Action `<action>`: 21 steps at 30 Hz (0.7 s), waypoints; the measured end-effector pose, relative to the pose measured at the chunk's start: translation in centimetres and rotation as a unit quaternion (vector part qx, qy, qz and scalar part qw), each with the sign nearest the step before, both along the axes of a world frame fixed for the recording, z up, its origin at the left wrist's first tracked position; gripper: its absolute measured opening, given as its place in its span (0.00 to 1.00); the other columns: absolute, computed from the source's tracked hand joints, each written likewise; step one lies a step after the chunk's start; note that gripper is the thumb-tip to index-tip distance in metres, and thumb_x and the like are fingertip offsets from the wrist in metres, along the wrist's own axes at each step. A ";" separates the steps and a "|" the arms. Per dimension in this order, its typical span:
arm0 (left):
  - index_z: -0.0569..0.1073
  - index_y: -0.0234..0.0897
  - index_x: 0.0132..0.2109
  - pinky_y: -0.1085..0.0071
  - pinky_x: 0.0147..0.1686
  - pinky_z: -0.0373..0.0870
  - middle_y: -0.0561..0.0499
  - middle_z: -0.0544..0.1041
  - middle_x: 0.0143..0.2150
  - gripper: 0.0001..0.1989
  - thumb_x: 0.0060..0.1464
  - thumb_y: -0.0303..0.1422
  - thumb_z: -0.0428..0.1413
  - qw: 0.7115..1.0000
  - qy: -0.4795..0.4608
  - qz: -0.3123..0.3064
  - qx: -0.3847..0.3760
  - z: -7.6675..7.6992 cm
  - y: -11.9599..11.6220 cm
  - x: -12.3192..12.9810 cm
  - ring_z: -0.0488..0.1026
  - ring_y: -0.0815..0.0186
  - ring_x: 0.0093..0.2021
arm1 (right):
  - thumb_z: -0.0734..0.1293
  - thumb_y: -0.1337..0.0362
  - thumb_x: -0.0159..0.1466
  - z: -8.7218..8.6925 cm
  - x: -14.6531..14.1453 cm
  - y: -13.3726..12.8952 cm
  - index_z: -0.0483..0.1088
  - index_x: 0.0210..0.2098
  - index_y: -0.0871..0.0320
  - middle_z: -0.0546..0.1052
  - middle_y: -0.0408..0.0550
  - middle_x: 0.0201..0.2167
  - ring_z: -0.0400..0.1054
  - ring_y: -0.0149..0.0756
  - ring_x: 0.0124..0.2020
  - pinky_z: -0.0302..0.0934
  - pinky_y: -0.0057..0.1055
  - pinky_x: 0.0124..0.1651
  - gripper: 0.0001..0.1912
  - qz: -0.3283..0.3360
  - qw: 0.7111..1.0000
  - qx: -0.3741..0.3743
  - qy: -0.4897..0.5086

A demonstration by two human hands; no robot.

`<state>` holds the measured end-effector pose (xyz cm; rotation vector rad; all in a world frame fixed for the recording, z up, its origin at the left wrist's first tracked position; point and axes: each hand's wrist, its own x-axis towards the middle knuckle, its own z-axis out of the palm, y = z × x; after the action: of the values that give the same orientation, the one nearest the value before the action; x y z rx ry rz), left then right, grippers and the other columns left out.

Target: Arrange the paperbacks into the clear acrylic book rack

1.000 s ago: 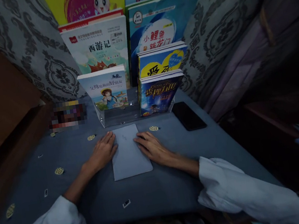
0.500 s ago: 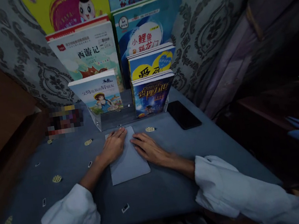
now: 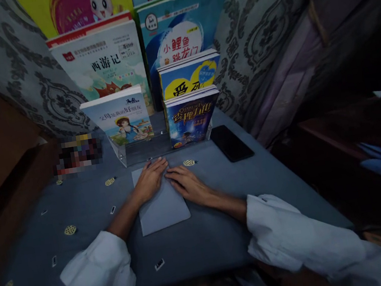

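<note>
A pale sheet of paper [image 3: 163, 213], which looks folded, lies on the dark cloth-covered table. Across its upper part rests my left hand [image 3: 151, 180], palm down with the fingers stretched toward the far right corner. My right hand [image 3: 189, 183] lies flat along the paper's right edge, its fingertips close to those of my left hand. Neither hand is wrapped around anything. The paper's far edge is partly hidden under the fingers.
Behind the paper, a clear stand [image 3: 135, 155] holds several upright books, among them a dark blue book [image 3: 190, 119] and a light blue book [image 3: 120, 120]. A black phone [image 3: 231, 143] lies to the right. Patterned curtain [image 3: 252, 52] hangs behind.
My left hand has slid right across the top of the paper, so its fingers now come near my right fingertips. My right hand has stayed nearly in place. The view has shifted slightly.
</note>
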<state>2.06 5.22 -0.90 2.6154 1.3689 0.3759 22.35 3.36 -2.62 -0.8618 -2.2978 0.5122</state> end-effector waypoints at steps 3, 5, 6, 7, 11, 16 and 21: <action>0.68 0.36 0.63 0.53 0.68 0.54 0.45 0.69 0.66 0.25 0.62 0.21 0.44 1.000 -0.010 -0.002 0.007 0.1 -0.1 0.0 0.60 0.64 0.70 | 0.57 0.70 0.68 -0.2 0.2 0.5 0.68 0.60 0.56 0.76 0.55 0.52 0.68 0.45 0.55 0.62 0.51 0.62 0.22 -0.020 0.998 -0.037 0.044; 0.69 0.36 0.62 0.53 0.68 0.54 0.44 0.70 0.66 0.24 0.61 0.21 0.45 1.000 -0.008 -0.005 0.010 0.3 -0.3 0.0 0.62 0.63 0.69 | 0.57 0.69 0.68 -0.3 0.3 0.8 0.65 0.62 0.57 0.75 0.56 0.55 0.68 0.44 0.57 0.61 0.50 0.62 0.23 -0.035 0.995 -0.061 0.074; 0.70 0.36 0.61 0.52 0.68 0.55 0.44 0.70 0.65 0.24 0.61 0.21 0.46 1.000 -0.004 -0.008 0.012 0.4 -0.4 0.0 0.63 0.63 0.68 | 0.56 0.69 0.69 -0.4 0.4 1.0 0.64 0.62 0.57 0.75 0.56 0.56 0.68 0.44 0.58 0.62 0.49 0.62 0.23 -0.041 0.993 -0.072 0.088; 0.71 0.36 0.61 0.52 0.67 0.55 0.44 0.71 0.65 0.24 0.61 0.21 0.46 1.000 -0.001 -0.014 0.015 0.6 -0.5 0.1 0.64 0.62 0.67 | 0.56 0.68 0.69 -0.4 0.5 1.1 0.62 0.63 0.57 0.75 0.56 0.56 0.68 0.43 0.58 0.62 0.48 0.61 0.23 -0.044 0.991 -0.082 0.098; 0.74 0.39 0.58 0.53 0.64 0.61 0.45 0.75 0.61 0.22 0.61 0.22 0.47 0.999 0.004 -0.044 0.024 1.5 -1.1 0.3 0.69 0.62 0.63 | 0.54 0.66 0.71 -0.3 0.6 1.3 0.59 0.65 0.56 0.75 0.55 0.56 0.67 0.41 0.60 0.61 0.47 0.62 0.23 -0.042 0.989 -0.095 0.107; 0.76 0.38 0.56 0.55 0.61 0.65 0.44 0.77 0.58 0.21 0.61 0.21 0.47 0.997 0.007 -0.074 0.025 1.9 -2.1 0.5 0.71 0.60 0.60 | 0.53 0.66 0.72 -0.4 0.5 1.2 0.64 0.62 0.56 0.75 0.54 0.56 0.67 0.40 0.60 0.60 0.46 0.64 0.22 -0.039 0.991 -0.093 0.093; 0.76 0.39 0.55 0.56 0.58 0.68 0.44 0.77 0.56 0.20 0.62 0.21 0.47 0.992 -0.010 -0.117 0.046 1.8 -4.0 0.5 0.72 0.60 0.58 | 0.55 0.66 0.71 -1.0 0.5 1.5 0.70 0.57 0.56 0.77 0.54 0.52 0.69 0.42 0.56 0.64 0.46 0.60 0.19 -0.037 0.992 -0.074 0.090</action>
<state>2.59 1.21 0.88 2.7983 1.0467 0.4374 22.83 4.85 -3.58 -0.9289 -2.0760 0.7050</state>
